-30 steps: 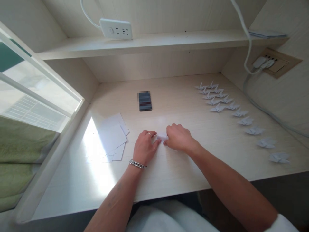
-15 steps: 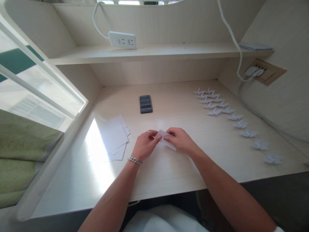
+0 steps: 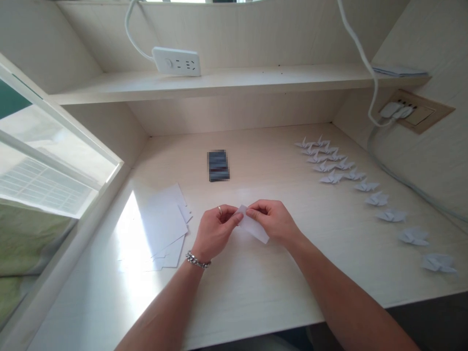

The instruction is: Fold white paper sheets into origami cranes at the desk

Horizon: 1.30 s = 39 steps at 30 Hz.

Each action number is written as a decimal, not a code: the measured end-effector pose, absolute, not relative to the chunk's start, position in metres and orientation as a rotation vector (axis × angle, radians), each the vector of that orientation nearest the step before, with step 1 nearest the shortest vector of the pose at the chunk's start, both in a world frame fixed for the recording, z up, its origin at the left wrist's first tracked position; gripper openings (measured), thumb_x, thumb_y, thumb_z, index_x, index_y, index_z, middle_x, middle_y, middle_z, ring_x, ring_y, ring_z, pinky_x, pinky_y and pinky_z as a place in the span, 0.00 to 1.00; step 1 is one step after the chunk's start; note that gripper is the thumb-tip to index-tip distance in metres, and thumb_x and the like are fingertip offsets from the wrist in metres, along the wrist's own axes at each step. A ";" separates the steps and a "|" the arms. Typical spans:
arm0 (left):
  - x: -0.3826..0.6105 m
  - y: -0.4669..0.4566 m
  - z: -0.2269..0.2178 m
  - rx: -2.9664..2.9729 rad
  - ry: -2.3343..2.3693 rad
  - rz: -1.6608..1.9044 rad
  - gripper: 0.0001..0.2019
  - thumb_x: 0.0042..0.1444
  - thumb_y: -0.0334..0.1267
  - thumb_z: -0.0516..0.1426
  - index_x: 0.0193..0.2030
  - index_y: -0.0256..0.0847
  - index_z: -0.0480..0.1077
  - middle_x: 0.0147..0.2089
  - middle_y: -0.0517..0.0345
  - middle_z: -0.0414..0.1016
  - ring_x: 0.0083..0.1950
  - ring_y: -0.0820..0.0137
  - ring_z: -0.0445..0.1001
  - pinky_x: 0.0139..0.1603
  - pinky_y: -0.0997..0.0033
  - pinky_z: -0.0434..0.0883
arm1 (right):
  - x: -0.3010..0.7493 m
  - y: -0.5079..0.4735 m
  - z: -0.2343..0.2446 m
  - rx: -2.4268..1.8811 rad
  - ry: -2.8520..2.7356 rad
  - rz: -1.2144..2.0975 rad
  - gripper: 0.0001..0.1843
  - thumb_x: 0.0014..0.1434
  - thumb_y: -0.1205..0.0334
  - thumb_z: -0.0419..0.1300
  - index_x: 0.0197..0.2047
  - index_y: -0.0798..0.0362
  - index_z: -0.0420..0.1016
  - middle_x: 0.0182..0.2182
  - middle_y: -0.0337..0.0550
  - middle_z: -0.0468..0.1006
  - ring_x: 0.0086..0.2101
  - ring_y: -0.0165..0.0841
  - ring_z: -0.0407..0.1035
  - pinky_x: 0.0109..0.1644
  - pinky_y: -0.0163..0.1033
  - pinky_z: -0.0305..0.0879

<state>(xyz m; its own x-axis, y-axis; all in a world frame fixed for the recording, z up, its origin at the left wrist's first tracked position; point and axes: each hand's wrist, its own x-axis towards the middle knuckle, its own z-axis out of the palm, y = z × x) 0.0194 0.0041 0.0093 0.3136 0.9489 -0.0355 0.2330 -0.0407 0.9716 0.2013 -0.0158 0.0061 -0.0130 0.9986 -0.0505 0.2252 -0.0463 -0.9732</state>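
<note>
A small folded piece of white paper (image 3: 255,229) is held just over the desk between both hands. My left hand (image 3: 215,229), with a ring and a chain bracelet, pinches its upper left corner between thumb and fingers. Along its upper edge, my right hand (image 3: 276,219) grips it with thumb and forefinger, close to the left fingertips. The paper's lower right end sticks out below the right hand. Fingers partly cover the fold. Left of my left hand lie loose white paper sheets (image 3: 163,222), overlapping. Several folded paper cranes (image 3: 331,178) stand in rows at the right.
A dark, blurred-out rectangular object (image 3: 218,166) lies on the desk (image 3: 252,151) beyond my hands. A white power strip (image 3: 176,62) rests on the shelf (image 3: 237,82). Plugs with cables fill a wall socket (image 3: 417,112) at right. Window frames (image 3: 58,146) border the left.
The view has moved closer and tilted slightly. My right fingers have shifted up the paper toward the left fingertips, and more of the paper's lower end shows.
</note>
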 end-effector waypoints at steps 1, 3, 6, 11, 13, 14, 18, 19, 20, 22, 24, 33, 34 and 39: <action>0.017 0.004 0.010 1.510 1.103 0.848 0.12 0.55 0.44 0.62 0.37 0.36 0.77 0.33 0.52 0.79 0.33 0.69 0.75 0.34 0.71 0.71 | 0.202 -0.016 0.005 -1.366 -1.312 1.200 0.09 0.54 0.56 0.64 0.31 0.53 0.79 0.29 0.41 0.79 0.30 0.32 0.69 0.34 0.37 0.62; 0.014 0.003 0.013 1.432 0.982 0.886 0.13 0.54 0.42 0.63 0.44 0.37 0.77 0.40 0.49 0.80 0.40 0.66 0.76 0.39 0.69 0.73 | 0.202 -0.016 0.005 -1.251 -1.164 1.395 0.11 0.53 0.54 0.66 0.31 0.54 0.78 0.27 0.40 0.77 0.28 0.30 0.67 0.31 0.36 0.60; 0.012 0.003 0.013 1.333 0.810 0.910 0.29 0.45 0.36 0.69 0.56 0.42 0.71 0.56 0.46 0.74 0.54 0.59 0.73 0.45 0.66 0.74 | 0.197 -0.019 0.004 -1.020 -0.918 1.765 0.16 0.50 0.51 0.68 0.35 0.54 0.74 0.23 0.36 0.73 0.23 0.27 0.63 0.27 0.34 0.58; 0.020 0.001 0.009 1.226 0.914 0.951 0.10 0.49 0.39 0.67 0.33 0.37 0.74 0.44 0.48 0.79 0.45 0.63 0.77 0.45 0.64 0.74 | 0.189 -0.021 0.001 -1.015 -0.913 1.889 0.19 0.51 0.48 0.68 0.36 0.53 0.72 0.23 0.37 0.74 0.23 0.28 0.66 0.29 0.35 0.60; 0.022 0.001 0.009 1.180 1.017 0.948 0.11 0.48 0.41 0.67 0.31 0.36 0.73 0.32 0.54 0.79 0.34 0.69 0.76 0.37 0.68 0.73 | 0.192 -0.020 0.001 -1.139 -0.994 1.715 0.21 0.54 0.43 0.64 0.32 0.54 0.72 0.26 0.40 0.75 0.26 0.28 0.67 0.30 0.35 0.60; 0.022 0.001 0.009 1.172 1.067 0.927 0.12 0.47 0.42 0.68 0.31 0.36 0.73 0.28 0.56 0.77 0.30 0.71 0.74 0.33 0.71 0.71 | 0.194 -0.020 0.001 -1.161 -1.011 1.630 0.23 0.56 0.40 0.61 0.31 0.55 0.72 0.26 0.40 0.74 0.26 0.29 0.66 0.30 0.35 0.60; 0.022 0.000 0.010 1.166 1.156 0.848 0.13 0.42 0.40 0.70 0.30 0.35 0.75 0.25 0.59 0.75 0.27 0.75 0.70 0.29 0.75 0.66 | 0.197 -0.021 0.001 -1.186 -1.181 1.490 0.22 0.53 0.42 0.64 0.35 0.54 0.75 0.29 0.41 0.75 0.28 0.30 0.67 0.30 0.35 0.61; 0.022 0.000 0.010 1.135 1.133 0.852 0.13 0.42 0.40 0.70 0.31 0.35 0.75 0.26 0.59 0.75 0.28 0.75 0.70 0.30 0.75 0.67 | 0.195 -0.023 0.000 -1.219 -1.197 1.437 0.20 0.52 0.44 0.66 0.35 0.54 0.75 0.28 0.40 0.75 0.27 0.30 0.66 0.29 0.35 0.60; 0.022 0.000 0.009 1.089 1.100 0.864 0.13 0.42 0.41 0.70 0.31 0.35 0.75 0.28 0.58 0.76 0.29 0.74 0.71 0.31 0.75 0.68 | 0.193 -0.024 -0.001 -1.245 -1.185 1.398 0.19 0.52 0.46 0.67 0.34 0.54 0.75 0.28 0.40 0.75 0.27 0.30 0.66 0.28 0.35 0.59; 0.023 -0.001 0.006 0.998 1.046 0.883 0.14 0.43 0.41 0.70 0.32 0.35 0.75 0.30 0.57 0.76 0.31 0.73 0.72 0.35 0.73 0.70 | 0.188 -0.026 -0.003 -1.273 -1.118 1.358 0.18 0.53 0.47 0.66 0.32 0.54 0.74 0.26 0.40 0.74 0.25 0.29 0.64 0.26 0.35 0.58; 0.023 -0.001 0.004 0.978 1.047 0.879 0.13 0.44 0.42 0.69 0.31 0.36 0.75 0.30 0.57 0.75 0.31 0.74 0.71 0.35 0.72 0.71 | 0.185 -0.027 -0.004 -1.279 -1.064 1.370 0.18 0.53 0.47 0.65 0.28 0.54 0.71 0.24 0.38 0.72 0.23 0.28 0.63 0.24 0.34 0.56; 0.022 -0.002 0.005 1.315 1.147 0.759 0.16 0.52 0.48 0.62 0.24 0.37 0.72 0.23 0.59 0.71 0.26 0.73 0.68 0.28 0.73 0.64 | 0.187 -0.025 -0.007 -1.377 -1.098 1.357 0.17 0.53 0.47 0.64 0.28 0.53 0.71 0.24 0.39 0.74 0.24 0.31 0.65 0.26 0.35 0.59; 0.022 -0.002 0.005 1.338 1.154 0.752 0.16 0.53 0.48 0.62 0.24 0.37 0.72 0.23 0.59 0.72 0.26 0.73 0.68 0.28 0.73 0.64 | 0.186 -0.025 -0.007 -1.392 -1.101 1.350 0.18 0.53 0.47 0.64 0.27 0.53 0.70 0.23 0.39 0.73 0.24 0.31 0.65 0.25 0.35 0.58; 0.021 -0.002 0.002 1.344 1.163 0.737 0.15 0.54 0.49 0.61 0.28 0.37 0.74 0.26 0.56 0.75 0.28 0.72 0.71 0.30 0.71 0.68 | 0.185 -0.028 -0.009 -1.418 -1.087 1.325 0.20 0.53 0.46 0.64 0.24 0.53 0.68 0.21 0.38 0.71 0.22 0.29 0.62 0.23 0.34 0.55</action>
<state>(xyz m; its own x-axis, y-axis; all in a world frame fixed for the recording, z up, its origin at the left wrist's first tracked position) 0.0211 -0.0024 0.0018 0.3109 0.9277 -0.2067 0.2086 0.1456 0.9671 0.1847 -0.0276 -0.0087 0.0458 0.9738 -0.2229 0.0281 -0.2243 -0.9741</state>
